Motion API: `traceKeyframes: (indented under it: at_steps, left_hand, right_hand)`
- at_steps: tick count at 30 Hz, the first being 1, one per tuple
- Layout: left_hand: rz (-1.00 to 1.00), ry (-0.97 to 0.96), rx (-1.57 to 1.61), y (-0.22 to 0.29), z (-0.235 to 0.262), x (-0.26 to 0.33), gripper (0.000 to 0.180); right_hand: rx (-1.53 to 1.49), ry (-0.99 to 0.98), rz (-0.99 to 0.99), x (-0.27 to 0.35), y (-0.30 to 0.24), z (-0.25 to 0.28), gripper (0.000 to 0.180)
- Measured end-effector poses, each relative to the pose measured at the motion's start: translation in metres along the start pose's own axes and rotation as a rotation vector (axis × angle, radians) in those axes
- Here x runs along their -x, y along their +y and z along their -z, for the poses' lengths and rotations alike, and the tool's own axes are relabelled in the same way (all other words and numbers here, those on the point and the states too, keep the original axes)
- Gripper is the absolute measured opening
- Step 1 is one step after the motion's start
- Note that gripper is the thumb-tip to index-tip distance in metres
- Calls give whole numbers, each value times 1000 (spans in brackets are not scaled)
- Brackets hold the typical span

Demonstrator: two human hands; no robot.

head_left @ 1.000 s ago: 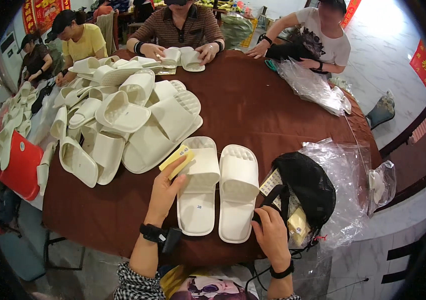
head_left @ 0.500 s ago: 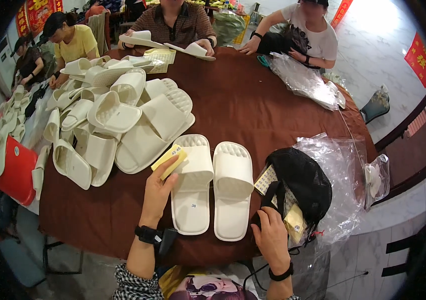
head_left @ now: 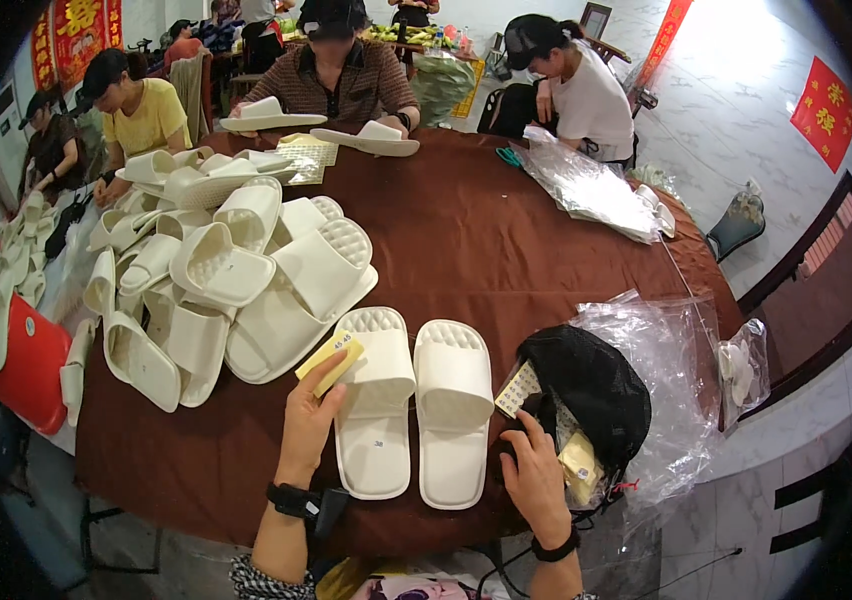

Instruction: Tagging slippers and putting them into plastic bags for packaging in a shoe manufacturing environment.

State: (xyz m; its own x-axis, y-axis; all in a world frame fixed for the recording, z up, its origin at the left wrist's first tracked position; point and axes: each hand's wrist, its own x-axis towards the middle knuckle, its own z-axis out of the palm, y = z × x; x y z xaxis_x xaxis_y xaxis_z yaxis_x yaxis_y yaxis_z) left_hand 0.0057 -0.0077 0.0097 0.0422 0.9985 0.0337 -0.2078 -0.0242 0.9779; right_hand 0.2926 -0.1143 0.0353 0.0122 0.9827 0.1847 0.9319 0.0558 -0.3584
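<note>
While the yellow card (head_left: pixel 329 360) is pinched between thumb and fingers of the left hand (head_left: pixel 308 425), it rests against the strap of the left slipper (head_left: pixel 376 400), seemingly so it can be matched or tucked there. That slipper lies sole-down beside its mate, the right slipper (head_left: pixel 453 410), toes pointing away, near the counter (head_left: pixel 476 240) edge closest to the person. The right hand (head_left: pixel 536 480), fingers curled but grasping nothing I can make out, touches the black mesh bag (head_left: pixel 586 385), where a sheet of stickers (head_left: pixel 517 389) pokes out. Loose white slippers (head_left: pixel 216 270) are heaped to the left; clear plastic bags (head_left: pixel 676 370) lie right.
</note>
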Motion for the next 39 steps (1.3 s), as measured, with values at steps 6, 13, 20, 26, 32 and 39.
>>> traceKeyframes:
  at_steps: [6,13,20,26,32,39]
  left_hand:
    - [0,2,10,0,-2,-2,46]
    - [14,15,25,1,-1,-3,46]
    - [8,-2,48,1,-4,-5,46]
    - [14,19,7,1,1,-3,46]
    - [31,17,50,0,-3,-6,46]
    - [2,30,69,-4,2,-4,45]
  right_hand:
    - [148,199,34,-18,-14,60,21]
    - [325,83,257,-54,13,97,18]
    - [281,-217,424,-69,60,51,27]
    - [-168,-145,153,-87,65,50,42]
    - [17,-95,281,-94,76,34,42]
    - [194,-13,252,-93,63,19,49]
